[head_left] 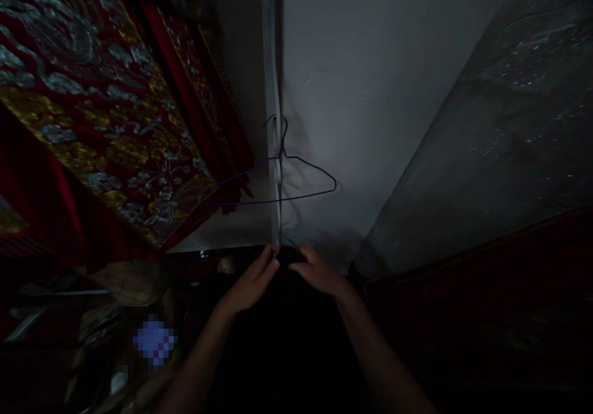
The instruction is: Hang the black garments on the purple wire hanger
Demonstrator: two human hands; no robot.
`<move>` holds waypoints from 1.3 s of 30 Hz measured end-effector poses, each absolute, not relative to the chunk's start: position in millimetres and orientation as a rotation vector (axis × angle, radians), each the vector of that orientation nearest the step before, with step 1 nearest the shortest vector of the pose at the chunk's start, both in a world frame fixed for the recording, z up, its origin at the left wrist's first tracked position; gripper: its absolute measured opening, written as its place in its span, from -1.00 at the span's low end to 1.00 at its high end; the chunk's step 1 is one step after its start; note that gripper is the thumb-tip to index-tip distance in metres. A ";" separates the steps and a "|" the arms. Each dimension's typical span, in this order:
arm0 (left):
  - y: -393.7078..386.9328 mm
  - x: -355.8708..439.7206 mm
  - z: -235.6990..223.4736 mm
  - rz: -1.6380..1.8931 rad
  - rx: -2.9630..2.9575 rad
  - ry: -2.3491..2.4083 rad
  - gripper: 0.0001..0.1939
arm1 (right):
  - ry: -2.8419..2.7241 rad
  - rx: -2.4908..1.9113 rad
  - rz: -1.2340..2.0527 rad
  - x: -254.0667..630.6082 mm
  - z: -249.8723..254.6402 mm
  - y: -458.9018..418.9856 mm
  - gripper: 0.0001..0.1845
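In the lower middle of the head view, my left hand (256,279) and my right hand (320,272) are closed a short way apart. Between them shows the top of a black cloth (290,257), probably a garment, with my fingertips at its upper edge. Its shape is lost in the dark below, where it merges with what may be my own clothing. Above my hands, a bare purple wire hanger (308,196) hangs by its hook along a pale vertical strip (272,80) on the wall.
Red cloth (106,117) with gold and silver embroidery hangs at left. A grey wall (370,62) stands ahead, with a rougher patch (491,130) at right. A small round pale object (227,265) and blurred clutter (125,284) lie low at left. Lighting is dim.
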State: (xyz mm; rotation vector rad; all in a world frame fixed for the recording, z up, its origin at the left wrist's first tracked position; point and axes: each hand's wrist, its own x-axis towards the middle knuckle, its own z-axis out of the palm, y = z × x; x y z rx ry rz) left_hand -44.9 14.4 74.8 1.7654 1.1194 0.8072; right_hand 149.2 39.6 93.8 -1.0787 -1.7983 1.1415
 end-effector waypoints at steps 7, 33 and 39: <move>2.0 -97.2 68.9 0.415 1.981 1.264 -0.49 | -1.628 -0.966 0.633 163.6 123.8 127.9 -0.52; 124.6 -108.9 197.3 1.096 2.588 1.358 -0.55 | -1.765 -1.043 0.478 203.2 126.1 98.5 -0.53; 125.9 -118.0 207.6 1.033 2.708 1.411 -0.60 | -1.498 -1.233 0.330 275.3 153.3 128.0 -0.39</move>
